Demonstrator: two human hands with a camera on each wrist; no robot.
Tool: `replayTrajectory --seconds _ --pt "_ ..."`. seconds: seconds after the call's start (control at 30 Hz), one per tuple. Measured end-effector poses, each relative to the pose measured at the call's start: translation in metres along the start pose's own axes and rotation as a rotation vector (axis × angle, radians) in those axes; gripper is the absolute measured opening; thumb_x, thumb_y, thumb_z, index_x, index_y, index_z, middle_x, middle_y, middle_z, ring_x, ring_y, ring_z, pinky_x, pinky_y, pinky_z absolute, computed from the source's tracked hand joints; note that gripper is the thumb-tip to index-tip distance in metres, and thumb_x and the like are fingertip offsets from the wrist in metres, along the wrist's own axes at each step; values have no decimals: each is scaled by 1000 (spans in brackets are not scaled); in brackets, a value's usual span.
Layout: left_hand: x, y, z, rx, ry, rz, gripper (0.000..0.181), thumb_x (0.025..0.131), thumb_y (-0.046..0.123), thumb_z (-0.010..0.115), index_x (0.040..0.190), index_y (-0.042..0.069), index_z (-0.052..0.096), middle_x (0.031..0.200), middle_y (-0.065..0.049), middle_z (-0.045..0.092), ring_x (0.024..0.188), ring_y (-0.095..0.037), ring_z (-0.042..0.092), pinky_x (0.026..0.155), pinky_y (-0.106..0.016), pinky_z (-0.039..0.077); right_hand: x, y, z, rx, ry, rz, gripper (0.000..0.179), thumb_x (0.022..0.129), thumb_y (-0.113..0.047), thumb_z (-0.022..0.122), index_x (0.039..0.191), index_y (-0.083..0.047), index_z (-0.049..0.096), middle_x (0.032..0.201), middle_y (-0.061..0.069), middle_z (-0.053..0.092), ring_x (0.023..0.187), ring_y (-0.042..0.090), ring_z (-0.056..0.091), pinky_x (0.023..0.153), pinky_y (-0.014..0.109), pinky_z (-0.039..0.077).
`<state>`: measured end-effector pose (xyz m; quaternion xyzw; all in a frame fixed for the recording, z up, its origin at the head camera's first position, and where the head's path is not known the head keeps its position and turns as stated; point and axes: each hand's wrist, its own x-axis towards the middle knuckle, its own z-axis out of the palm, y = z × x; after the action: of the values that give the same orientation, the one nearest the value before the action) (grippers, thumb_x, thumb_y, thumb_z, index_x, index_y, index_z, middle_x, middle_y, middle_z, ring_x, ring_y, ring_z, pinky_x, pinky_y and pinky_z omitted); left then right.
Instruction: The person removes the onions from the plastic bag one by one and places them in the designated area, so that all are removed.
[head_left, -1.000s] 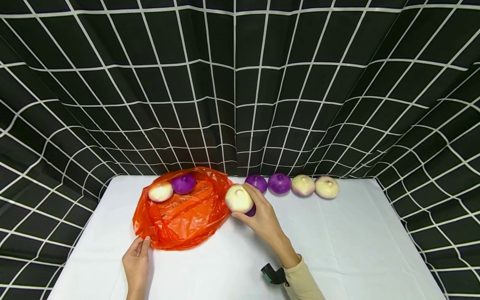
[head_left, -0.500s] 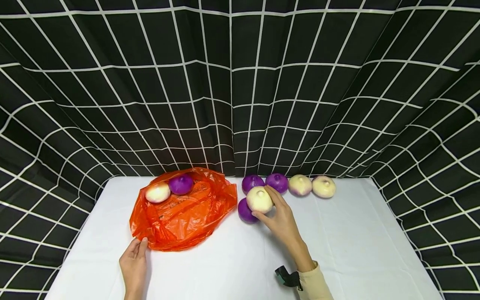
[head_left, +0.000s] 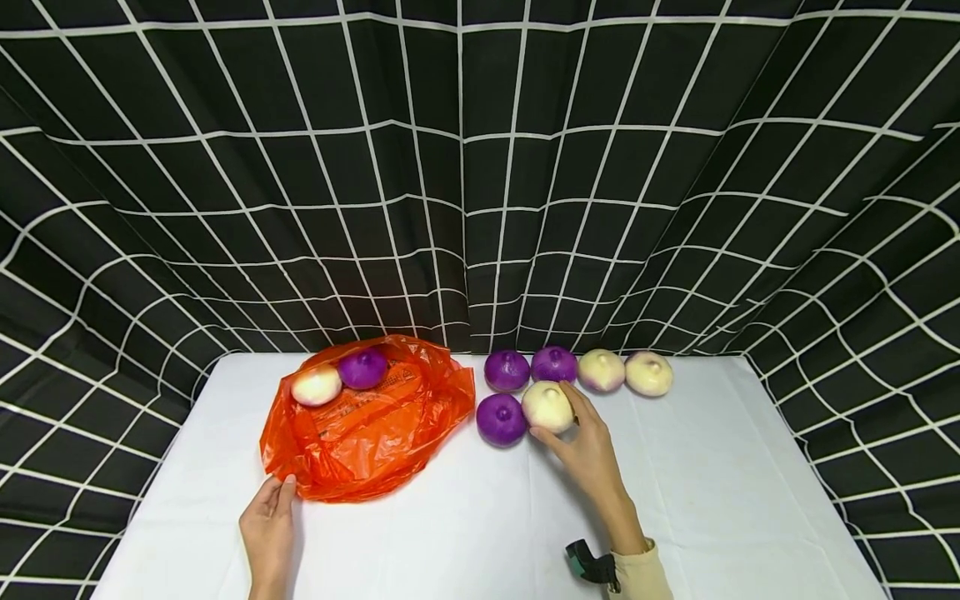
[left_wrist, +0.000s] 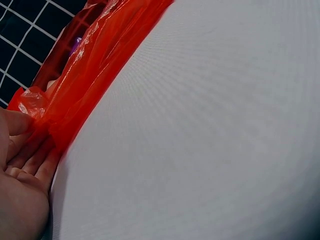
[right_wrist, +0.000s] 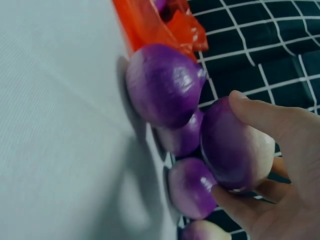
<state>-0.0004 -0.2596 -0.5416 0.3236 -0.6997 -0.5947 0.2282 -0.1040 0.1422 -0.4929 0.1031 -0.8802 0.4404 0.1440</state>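
In the head view my left hand (head_left: pixel 267 533) pinches the near left edge of a red plastic bag (head_left: pixel 375 450), which lies with its mouth spread. A pale onion (head_left: pixel 317 386) and a purple onion (head_left: pixel 363 368) lie inside it. My right hand (head_left: pixel 588 454) grips a cream-topped onion (head_left: pixel 546 407) between thumb and fingers; the right wrist view shows its purple underside, held off the cloth. Just left of it sits a purple onion (head_left: pixel 501 420). Behind stands a row: two purple onions (head_left: pixel 506 370) and two pale onions (head_left: pixel 602 370).
A white cloth (head_left: pixel 720 500) covers the table. Black curtain (head_left: pixel 465 208) with a white grid rises behind it and along both sides. A black strap-like device (head_left: pixel 590 564) sits at the right wrist, by a beige sleeve (head_left: pixel 641 575).
My right hand has moved right with the cream-topped onion, away from the bag's edge, uncovering the front purple onion. The left hand keeps its hold on the bag.
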Motion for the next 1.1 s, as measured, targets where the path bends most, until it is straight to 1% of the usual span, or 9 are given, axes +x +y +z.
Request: replayTrajectory --seconds 0.27,0.37,0.5,0.53,0.6,0.73,0.77,0.97,1.1 --pt "0 -1 0 -49 4 0 15 95 5 62 97 -10 63 75 24 63 75 11 57 65 -6 43 -9 14 -4 -34 -16 21 78 73 -18 88 137 5 49 135 24 53 125 40 50 103 54 40" --pt "1 -1 0 -39 7 0 15 95 7 62 96 -8 63 77 22 64 75 10 56 65 -6 43 -11 20 -2 -45 -12 25 78 73 -19 88 135 6 50 133 25 54 123 42 51 102 55 40" --pt "1 -2 0 -30 12 5 9 95 7 63 91 0 67 81 17 66 77 10 57 66 -6 44 -14 31 3 -33 -28 42 77 72 -18 88 135 7 50 131 25 55 123 40 52 101 53 42" --pt "1 -3 0 -38 9 7 10 95 7 63 92 -2 67 81 18 66 77 10 57 67 -6 44 -14 32 4 -28 -34 47 77 72 -18 88 135 6 50 132 25 55 123 40 52 101 53 42" --pt "1 -4 1 -47 9 11 7 94 6 63 90 2 67 82 18 66 78 10 57 68 -5 44 -15 35 5 -18 -48 63 78 73 -18 88 136 5 49 133 25 54 124 40 51 102 52 41" --pt "1 -5 1 -48 8 7 9 94 5 63 92 -4 64 79 21 63 76 10 56 66 -6 44 -17 35 5 -24 -63 74 78 76 -20 86 138 6 46 135 26 52 126 40 49 104 53 39" --pt "0 -5 2 -42 12 6 8 94 5 63 91 -2 64 79 21 63 76 9 56 66 -6 44 -17 34 4 -26 -65 71 78 76 -20 86 138 6 46 135 26 52 126 41 49 104 53 39" --pt "0 -3 2 -38 -3 8 20 96 6 61 100 -14 60 78 24 62 77 10 56 66 -5 43 -17 33 1 -47 -71 53 80 77 -20 85 139 8 43 135 29 51 126 43 48 105 55 37" --pt "1 -3 1 -3 -4 20 22 96 7 61 101 -14 60 77 26 61 76 10 55 65 -6 43 -16 32 -2 -74 -88 61 81 78 -22 84 140 8 42 137 29 49 127 44 47 105 55 36"
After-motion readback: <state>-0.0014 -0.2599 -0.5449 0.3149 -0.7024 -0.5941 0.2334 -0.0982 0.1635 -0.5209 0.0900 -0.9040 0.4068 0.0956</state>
